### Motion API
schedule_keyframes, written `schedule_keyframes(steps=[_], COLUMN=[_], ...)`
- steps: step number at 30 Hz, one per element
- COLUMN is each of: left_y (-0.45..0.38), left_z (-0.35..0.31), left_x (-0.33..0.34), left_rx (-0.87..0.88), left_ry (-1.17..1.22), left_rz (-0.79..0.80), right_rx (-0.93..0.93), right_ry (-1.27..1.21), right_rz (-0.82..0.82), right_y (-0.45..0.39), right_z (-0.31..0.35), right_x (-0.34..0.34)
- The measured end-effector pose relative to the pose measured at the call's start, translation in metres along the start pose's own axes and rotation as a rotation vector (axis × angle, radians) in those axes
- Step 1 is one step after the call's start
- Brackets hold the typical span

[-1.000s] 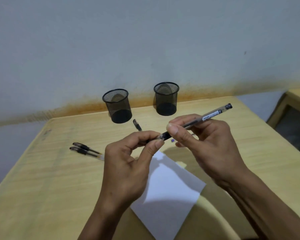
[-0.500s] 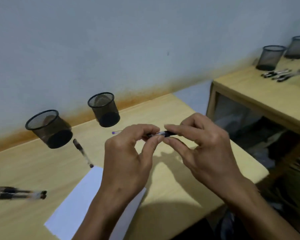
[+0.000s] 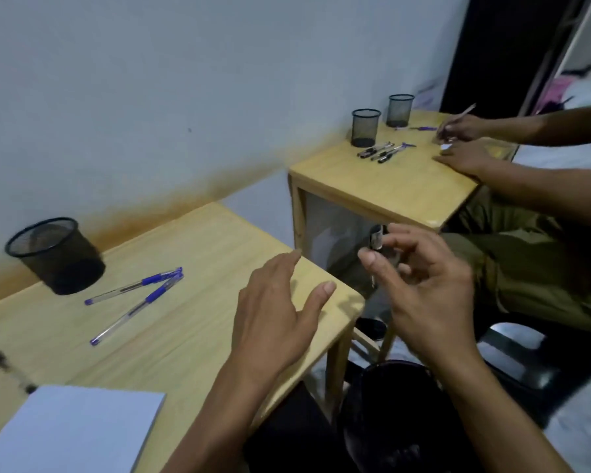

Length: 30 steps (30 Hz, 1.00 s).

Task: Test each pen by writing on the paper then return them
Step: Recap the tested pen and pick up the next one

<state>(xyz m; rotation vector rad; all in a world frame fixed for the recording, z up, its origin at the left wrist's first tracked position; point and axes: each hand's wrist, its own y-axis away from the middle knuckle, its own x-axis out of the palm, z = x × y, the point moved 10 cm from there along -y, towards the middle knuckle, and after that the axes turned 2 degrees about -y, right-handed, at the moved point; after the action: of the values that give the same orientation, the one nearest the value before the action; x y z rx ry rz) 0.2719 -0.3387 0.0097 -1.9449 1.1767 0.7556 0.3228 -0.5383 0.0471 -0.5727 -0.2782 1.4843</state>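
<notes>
My right hand [image 3: 423, 285] hovers past the table's right edge and holds a black pen [image 3: 376, 237] nearly upright between thumb and fingers; most of the pen is hidden by the fingers. My left hand [image 3: 273, 312] is open with fingers spread above the table's right corner, holding nothing. Two blue pens [image 3: 140, 295] lie crossed on the wooden table [image 3: 185, 336] beside a black mesh cup [image 3: 57, 256]. The white paper [image 3: 75, 431] lies at the lower left. A blurred black pen [image 3: 0, 363] lies at the far left edge.
A second wooden table [image 3: 382, 186] stands to the right with two mesh cups [image 3: 365, 127] and several pens [image 3: 381, 151]. Another person's hands [image 3: 461, 145] work there, one holding a pen. A gap separates the two tables.
The view has swung far to the right. My hands have come apart: the left let go of the pen and opened, while the right kept the pen and moved beyond the table edge.
</notes>
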Motion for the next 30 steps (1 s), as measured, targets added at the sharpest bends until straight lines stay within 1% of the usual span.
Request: schedule_keyframes(steps=[3, 5, 9, 13, 19, 21, 30], left_y=[-0.008, -0.014, -0.020, -0.021, -0.022, -0.022, -0.020], left_z=[-0.004, 0.002, 0.018, 0.024, 0.023, 0.023, 0.022], left_x=[0.038, 0.057, 0.078, 0.084, 0.083, 0.084, 0.084], left_rx=[0.013, -0.016, -0.078, -0.079, -0.059, -0.052, -0.047], left_ry=[-0.202, -0.287, -0.379, -0.435, -0.460, -0.466, -0.457], left_rz=[0.085, 0.134, 0.200, 0.201, 0.184, 0.178, 0.161], right_rx=[0.176, 0.260, 0.432, 0.496, 0.695, 0.732, 0.755], right_ry=[0.001, 0.041, 0.110, 0.140, 0.182, 0.176, 0.146], right_rz=[-0.091, -0.132, -0.173, -0.227, -0.118, -0.113, -0.082], right_y=[0.010, 0.018, 0.043, 0.067, 0.098, 0.103, 0.107], right_z=[-0.046, -0.074, -0.120, -0.164, -0.200, -0.205, -0.213], right_x=[-0.022, -0.033, -0.051, -0.062, -0.060, -0.060, -0.055])
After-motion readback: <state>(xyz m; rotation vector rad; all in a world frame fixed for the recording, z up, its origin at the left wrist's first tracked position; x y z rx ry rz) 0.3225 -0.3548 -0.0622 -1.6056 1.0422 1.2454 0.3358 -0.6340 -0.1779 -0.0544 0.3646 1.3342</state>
